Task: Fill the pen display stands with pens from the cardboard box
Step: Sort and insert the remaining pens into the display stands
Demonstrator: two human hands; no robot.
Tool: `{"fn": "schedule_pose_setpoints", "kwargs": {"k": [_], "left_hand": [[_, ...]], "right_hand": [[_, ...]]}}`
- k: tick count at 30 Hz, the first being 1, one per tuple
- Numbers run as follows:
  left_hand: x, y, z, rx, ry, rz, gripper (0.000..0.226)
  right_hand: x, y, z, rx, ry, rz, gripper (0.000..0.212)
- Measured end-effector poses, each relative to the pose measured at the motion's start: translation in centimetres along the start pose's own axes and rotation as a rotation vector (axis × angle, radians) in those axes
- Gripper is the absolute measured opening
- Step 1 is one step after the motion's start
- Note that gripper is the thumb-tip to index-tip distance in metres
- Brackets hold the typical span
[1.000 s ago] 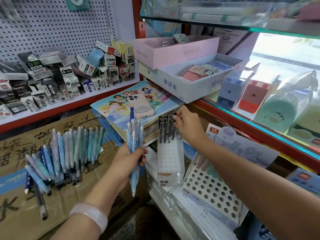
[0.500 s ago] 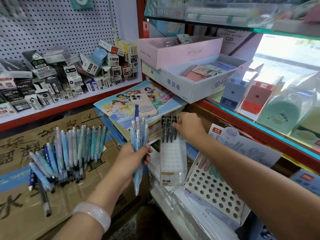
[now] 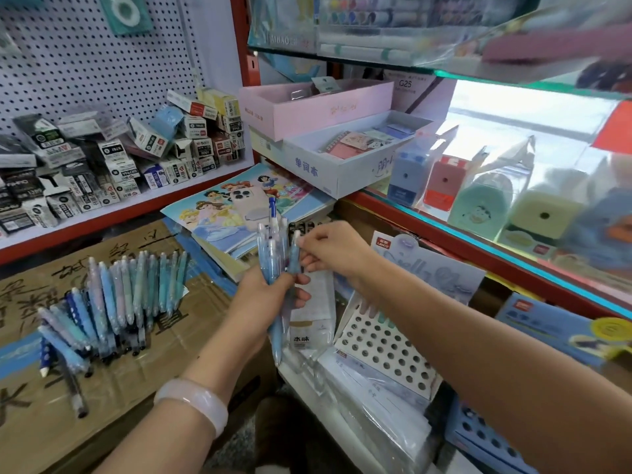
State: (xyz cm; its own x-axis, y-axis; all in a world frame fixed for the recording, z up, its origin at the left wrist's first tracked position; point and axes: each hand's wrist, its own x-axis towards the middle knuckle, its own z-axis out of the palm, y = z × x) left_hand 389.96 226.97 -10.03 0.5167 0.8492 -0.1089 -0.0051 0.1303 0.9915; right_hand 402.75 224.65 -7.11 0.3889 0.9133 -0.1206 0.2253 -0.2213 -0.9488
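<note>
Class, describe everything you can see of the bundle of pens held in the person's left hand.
The bundle of pens is a handful of slim pastel-blue pens, apparently plastic, with pale caps. It stands nearly upright, tips down. One darker blue pen rises above the rest. The left hand grips its middle; the right hand pinches one pen at its upper right edge. It hangs in front of the narrow white display stand.

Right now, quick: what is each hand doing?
Left hand: closed around a bundle of pens.
Right hand: pinching one pen at the bundle's right edge.
</note>
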Motion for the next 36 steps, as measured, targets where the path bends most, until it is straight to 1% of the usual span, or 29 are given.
{"fn": "schedule_pose_setpoints", "kwargs": {"k": [2,5,7,9,10,13,16,18,20,23,28,33,36], "left_hand": [[-0.6,0.4,1.0,-0.043,0.021,-0.004,0.017],[-1.5,0.6,2.3,-0.033,-0.001,-0.012,0.013],[-2.0,0.4,3.0,0.016,-0.024,-0.017,0.011],[-2.5,0.2,3.5,0.085,-0.047,-0.022,0.011],[-2.7,0.0,3.8,0.119,-0.060,-0.021,0.012],[-3.0,-0.6,4.5,0.274,-0.084,0.021,0.017],[-3.3,-1.1,5.6,0.317,-0.118,0.049,0.015],[-3.6,-1.5,6.4,0.316,-0.148,0.046,0.015],[-3.9,-1.8,7.0,0.314,-0.184,0.037,0.014],[-4.2,-2.2,7.7,0.293,-0.211,0.030,0.012],[-4.1,-3.0,8.2,0.268,-0.219,0.015,0.015],[-3.8,-3.5,8.0,0.249,-0.212,-0.005,0.014],[-3.9,-3.6,8.1,0.230,-0.216,-0.010,0.014]], "right_hand": [[-1.1,-0.5,-1.3,-0.007,0.035,-0.001,0.018],[-2.8,-1.3,-4.1,0.025,0.114,0.000,0.019],[-3.7,-1.4,-6.4,0.104,0.190,-0.003,0.021],[-4.7,-1.2,-8.6,0.219,0.284,0.032,0.025],[-5.1,-0.9,-9.7,0.226,0.341,0.031,0.024],[-7.0,0.7,-12.4,-0.002,0.469,-0.063,0.021],[-9.2,3.0,-14.0,-0.285,0.515,-0.110,0.020],[-10.1,4.8,-14.4,-0.488,0.512,-0.089,0.021],[-10.5,6.6,-14.2,-0.571,0.485,-0.069,0.015],[-10.8,9.0,-13.7,-0.576,0.452,-0.034,0.008],[-10.6,11.3,-13.1,-0.558,0.431,0.010,0.013],[-10.3,11.7,-12.8,-0.566,0.440,-0.021,0.017],[-10.2,11.8,-12.7,-0.592,0.441,-0.025,0.014]]}}
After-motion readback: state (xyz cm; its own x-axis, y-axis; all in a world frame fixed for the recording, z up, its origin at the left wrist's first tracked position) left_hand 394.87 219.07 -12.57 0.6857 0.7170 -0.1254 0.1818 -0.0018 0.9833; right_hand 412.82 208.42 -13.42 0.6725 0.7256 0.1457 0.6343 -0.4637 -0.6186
